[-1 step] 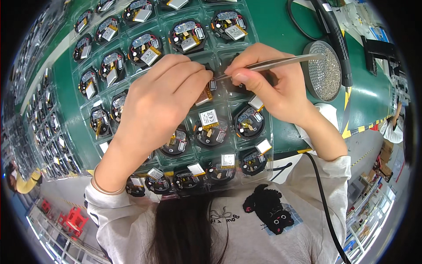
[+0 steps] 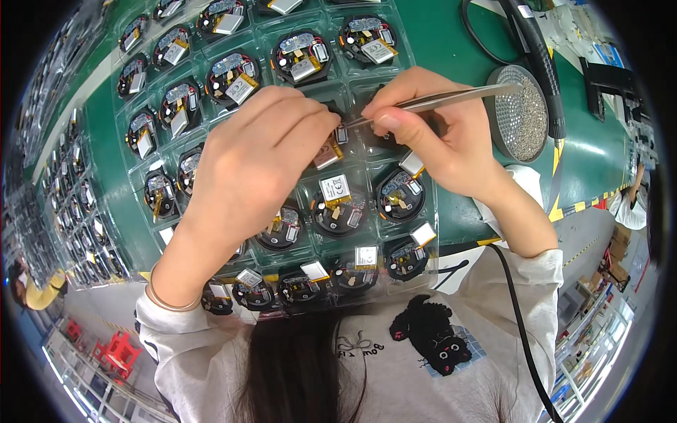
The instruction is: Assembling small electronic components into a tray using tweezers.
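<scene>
A clear plastic tray point(image 2: 443, 233) with several pockets lies on the green mat, each pocket holding a round black electronic module point(image 2: 338, 211) with a small silver battery. My right hand point(image 2: 444, 137) grips metal tweezers point(image 2: 437, 100), their tips down at a module near the tray's middle. My left hand point(image 2: 257, 158) rests on the tray just left of the tips, fingers curled over that module and partly hiding it. A thin bracelet circles my left wrist.
A second tray of modules point(image 2: 67, 183) lies at the far left. A round perforated metal dish point(image 2: 520, 116) sits right of the tray, with a black tool and cable point(image 2: 536, 49) above it. A black cord point(image 2: 518, 317) runs down over my light sweatshirt.
</scene>
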The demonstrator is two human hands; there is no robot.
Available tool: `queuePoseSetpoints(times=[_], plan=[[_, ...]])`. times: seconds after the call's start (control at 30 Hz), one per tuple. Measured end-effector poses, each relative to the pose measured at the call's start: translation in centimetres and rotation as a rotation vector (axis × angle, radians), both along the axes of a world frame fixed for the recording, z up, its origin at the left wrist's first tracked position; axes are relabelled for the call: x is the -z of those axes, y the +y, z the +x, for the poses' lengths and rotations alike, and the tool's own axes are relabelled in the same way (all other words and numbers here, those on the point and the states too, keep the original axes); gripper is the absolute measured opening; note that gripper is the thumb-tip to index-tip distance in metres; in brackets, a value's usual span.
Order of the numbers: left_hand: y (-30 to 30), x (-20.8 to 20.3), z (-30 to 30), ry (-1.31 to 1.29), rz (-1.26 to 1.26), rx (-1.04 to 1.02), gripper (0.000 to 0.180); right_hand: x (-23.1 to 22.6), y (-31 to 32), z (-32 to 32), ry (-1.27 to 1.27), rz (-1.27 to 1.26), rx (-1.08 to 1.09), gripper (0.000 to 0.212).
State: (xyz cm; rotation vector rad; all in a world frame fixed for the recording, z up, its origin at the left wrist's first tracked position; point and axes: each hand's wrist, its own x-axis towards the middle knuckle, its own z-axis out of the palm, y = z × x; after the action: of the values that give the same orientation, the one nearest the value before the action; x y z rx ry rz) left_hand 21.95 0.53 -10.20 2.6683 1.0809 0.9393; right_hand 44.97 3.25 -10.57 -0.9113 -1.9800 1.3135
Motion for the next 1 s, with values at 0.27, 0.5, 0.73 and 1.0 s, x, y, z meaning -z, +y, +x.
queuePoseSetpoints(times=[0.27, 0.5, 0.73, 1.0], plan=[[0.0, -0.2, 0.2, -0.174, -0.220, -0.129, 0.019, 0.6, 0.1, 0.0, 0.014, -0.022, 0.009, 0.013], [-0.4, 0.3, 0.3, 0.013, 0.280, -0.023, 0.028, 0.4, 0.0, -0.2, 0.090, 0.037, 0.054, 0.011], [-0.9, -0.2, 0.2, 0.134, 0.033, -0.071, 0.031, -0.1, -0.3, -0.4, -0.015, -0.043, 0.003, 0.010], [-1.1, 0.4, -0.1, 0.120, 0.097, -0.050, 0.030, 0.2, -0.4, -0.4, 0.019, 0.031, 0.012, 0.009]])
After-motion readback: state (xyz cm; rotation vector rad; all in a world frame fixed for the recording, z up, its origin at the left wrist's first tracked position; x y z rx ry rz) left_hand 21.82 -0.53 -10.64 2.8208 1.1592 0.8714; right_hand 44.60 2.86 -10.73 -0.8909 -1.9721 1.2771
